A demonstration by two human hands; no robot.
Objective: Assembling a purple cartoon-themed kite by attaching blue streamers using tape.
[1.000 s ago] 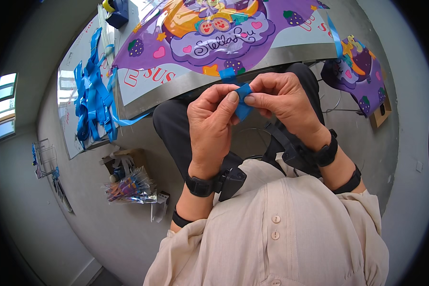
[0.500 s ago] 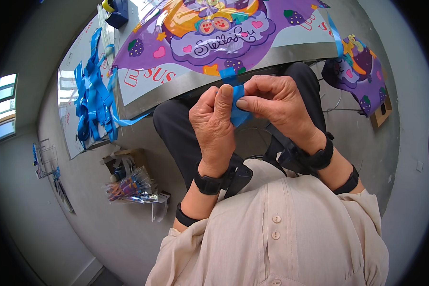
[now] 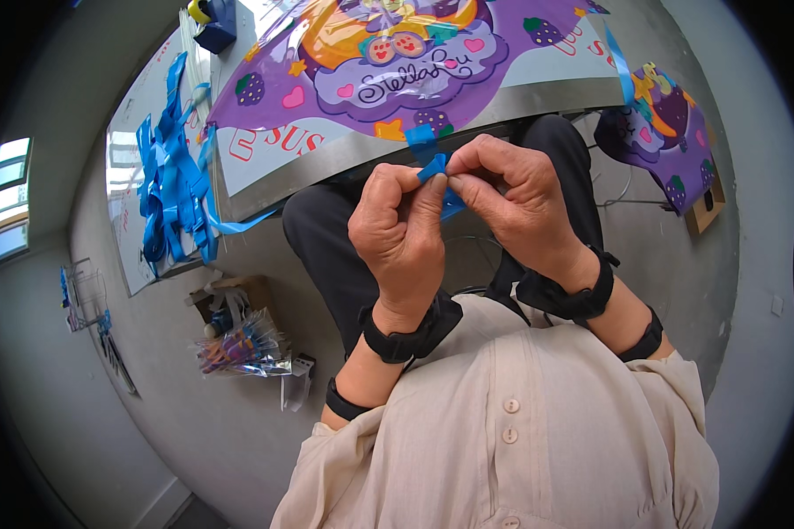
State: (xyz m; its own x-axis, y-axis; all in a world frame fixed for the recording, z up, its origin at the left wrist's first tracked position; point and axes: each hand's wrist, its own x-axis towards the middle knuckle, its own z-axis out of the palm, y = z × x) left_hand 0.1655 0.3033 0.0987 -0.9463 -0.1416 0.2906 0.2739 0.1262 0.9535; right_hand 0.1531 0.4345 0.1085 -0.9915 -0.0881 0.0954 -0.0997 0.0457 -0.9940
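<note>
Between my fingertips, just off the table's near edge, I pinch a blue ribbon [image 3: 433, 166] that is folded over on itself. My left hand [image 3: 399, 231] grips it between thumb and forefinger, the other fingers curled in. My right hand [image 3: 519, 198] pinches the ribbon's right side, its fingertips almost meeting the left thumb. More blue ribbon hangs below the pinch, partly hidden behind my hands. Another stretch of it reaches the lower edge of a glossy purple printed sheet [image 3: 520, 66], which lies flat with cartoon shapes and clear film on it.
The sheet rests on a metal-edged table [image 3: 326, 159]. A tangled heap of blue ribbons [image 3: 172, 185] lies at its left, near a dark blue tape dispenser [image 3: 216, 26]. Another purple sheet [image 3: 666, 145] hangs at the right by a cardboard box [image 3: 707, 207]. Plastic-wrapped items [image 3: 238, 344] lie on the floor.
The ribbon has gone from a flat, broad piece to a tighter fold between my fingertips. My left thumb has shifted right, and both wrists have turned a little.
</note>
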